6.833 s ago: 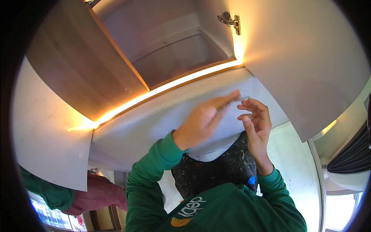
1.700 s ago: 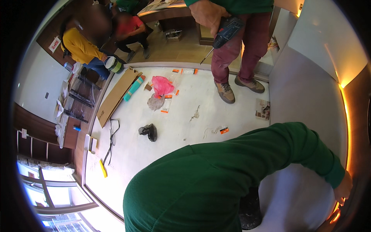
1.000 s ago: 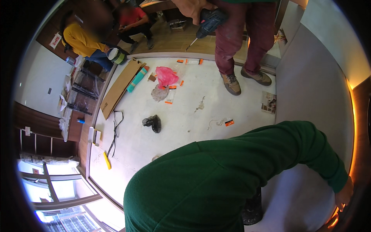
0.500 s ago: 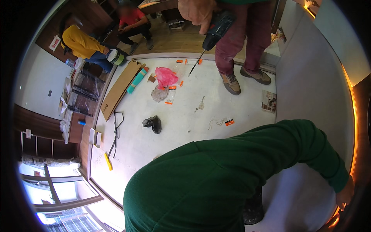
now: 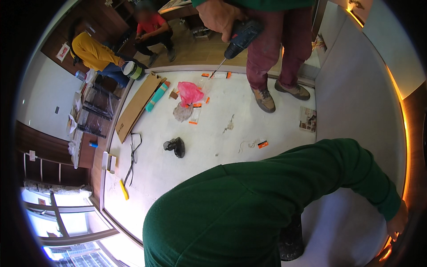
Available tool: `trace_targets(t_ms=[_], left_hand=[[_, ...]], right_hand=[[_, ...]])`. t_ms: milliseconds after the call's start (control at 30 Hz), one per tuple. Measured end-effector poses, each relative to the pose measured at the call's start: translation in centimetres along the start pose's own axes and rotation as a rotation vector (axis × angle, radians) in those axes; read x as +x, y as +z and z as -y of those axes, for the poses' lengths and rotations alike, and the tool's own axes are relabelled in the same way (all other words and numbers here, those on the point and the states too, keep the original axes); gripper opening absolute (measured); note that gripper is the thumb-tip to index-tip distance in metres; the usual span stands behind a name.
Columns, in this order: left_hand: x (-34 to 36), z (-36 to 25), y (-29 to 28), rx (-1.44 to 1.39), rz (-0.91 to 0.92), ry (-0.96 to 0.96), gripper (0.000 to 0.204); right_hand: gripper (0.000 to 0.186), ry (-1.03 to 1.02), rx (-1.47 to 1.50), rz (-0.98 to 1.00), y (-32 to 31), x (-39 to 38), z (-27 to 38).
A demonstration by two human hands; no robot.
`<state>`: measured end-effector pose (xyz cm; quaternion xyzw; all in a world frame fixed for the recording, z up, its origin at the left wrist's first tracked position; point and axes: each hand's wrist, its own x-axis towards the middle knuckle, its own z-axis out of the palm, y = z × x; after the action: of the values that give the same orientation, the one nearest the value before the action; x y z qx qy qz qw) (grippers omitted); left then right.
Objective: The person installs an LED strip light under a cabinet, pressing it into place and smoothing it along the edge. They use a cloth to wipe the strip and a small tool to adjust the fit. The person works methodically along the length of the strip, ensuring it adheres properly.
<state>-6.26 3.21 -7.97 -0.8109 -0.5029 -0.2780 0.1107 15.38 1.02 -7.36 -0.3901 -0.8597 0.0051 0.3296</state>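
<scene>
My left arm, in a dark green sleeve, crosses the lower part of the view and bends down to the right. At its end my left hand (image 5: 397, 221) is at the lower right edge, against the orange-glowing light strip (image 5: 406, 155) along the grey-white panel (image 5: 356, 89). Its fingers point down into shadow and glare, so I cannot see what they grip. My right hand does not show. Beneath my sleeve stands a black, scuffed, boot-like shape (image 5: 291, 242).
A co-worker in maroon trousers (image 5: 265, 49) holds a drill (image 5: 242, 39), its long bit pointing down. On the white floor lie a black bag (image 5: 175, 147), a pink bag (image 5: 190, 92), a cardboard strip (image 5: 137, 109) and a yellow-handled tool (image 5: 124, 190). Two people are at the upper left, one holding a bucket (image 5: 132, 70).
The co-worker's hand and drill have shifted left and slightly up, the bit now slanting more. My left hand stays in nearly the same place by the light strip.
</scene>
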Motion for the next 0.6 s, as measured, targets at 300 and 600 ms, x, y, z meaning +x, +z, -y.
trace_targets(t_ms=[300, 600], left_hand=[[-0.28, -0.12, 0.07, 0.007, -0.044, -0.002, 0.059], [-0.13, -0.06, -0.03, 0.002, -0.018, -0.009, 0.059]], right_hand=[[0.043, 0.011, 0.012, 0.004, 0.17, -0.14, -0.65], [0.044, 0.017, 0.014, 0.013, 0.21, -0.13, -0.98]])
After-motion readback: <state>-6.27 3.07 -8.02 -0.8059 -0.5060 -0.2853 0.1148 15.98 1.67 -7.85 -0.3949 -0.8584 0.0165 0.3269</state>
